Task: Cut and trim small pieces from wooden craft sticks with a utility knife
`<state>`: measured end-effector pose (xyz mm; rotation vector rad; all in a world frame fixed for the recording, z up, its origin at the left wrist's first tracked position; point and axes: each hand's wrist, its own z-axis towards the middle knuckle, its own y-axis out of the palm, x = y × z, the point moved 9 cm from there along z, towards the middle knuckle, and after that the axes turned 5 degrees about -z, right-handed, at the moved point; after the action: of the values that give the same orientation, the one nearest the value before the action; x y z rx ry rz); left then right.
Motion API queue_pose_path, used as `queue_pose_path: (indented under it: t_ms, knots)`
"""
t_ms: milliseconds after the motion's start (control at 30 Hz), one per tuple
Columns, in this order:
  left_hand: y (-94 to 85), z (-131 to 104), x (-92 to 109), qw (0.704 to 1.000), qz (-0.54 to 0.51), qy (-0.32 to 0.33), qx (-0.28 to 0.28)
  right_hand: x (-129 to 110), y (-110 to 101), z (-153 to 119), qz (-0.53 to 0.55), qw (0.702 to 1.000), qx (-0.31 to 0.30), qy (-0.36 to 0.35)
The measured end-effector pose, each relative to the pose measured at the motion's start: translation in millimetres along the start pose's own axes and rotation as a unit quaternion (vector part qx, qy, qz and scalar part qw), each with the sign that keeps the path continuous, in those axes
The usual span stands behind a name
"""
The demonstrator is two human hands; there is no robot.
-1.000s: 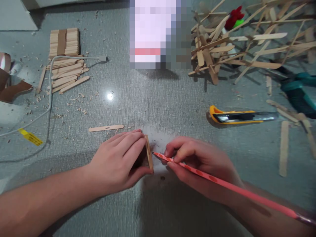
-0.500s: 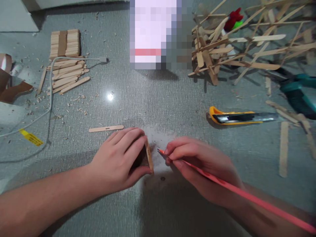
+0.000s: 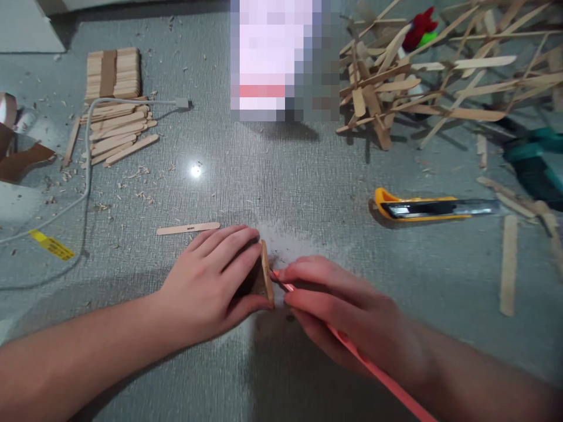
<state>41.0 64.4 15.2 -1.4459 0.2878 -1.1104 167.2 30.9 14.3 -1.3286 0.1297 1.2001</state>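
Pinched between the fingers and thumb of my left hand (image 3: 215, 272) is a wooden craft stick (image 3: 267, 275), its face turned to the right with a small mark near the middle. My right hand (image 3: 334, 305) grips a red pencil (image 3: 347, 343). The pencil's dark tip sits right at the stick's marked face; whether it touches cannot be made out. Above my left hand lies another craft stick (image 3: 188, 229) with a narrow dark slot or mark at its centre. Grey smudges and dark specks spread over the table under the held stick.
A yellow utility knife (image 3: 422, 208) lies at the right beside a loose stick (image 3: 508, 266). Behind it stand a craft-stick lattice (image 3: 378, 88) and a dark green tool (image 3: 534, 161). Back left are a stick bundle (image 3: 125, 70), loose sticks (image 3: 118, 132) and a white cable (image 3: 90, 146).
My right hand has moved left and swung the pencil steeper, bringing its tip to the held stick. My left hand keeps its hold almost unmoved.
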Motion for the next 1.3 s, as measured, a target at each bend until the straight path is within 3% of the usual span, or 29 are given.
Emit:
queue_pose_path:
  t_ms: [267, 1300]
  knots:
    - [3.8, -2.2, 0.0, 1.0, 0.014, 0.014, -0.006, -1.2, 5.1, 6.0, -0.026, 1.0, -0.006, -0.006]
    - [6.1, -0.3, -2.8, 0.999, -0.022, -0.005, -0.03, 12.0, 4.9, 0.8, 0.057, 0.997, -0.021, 0.052]
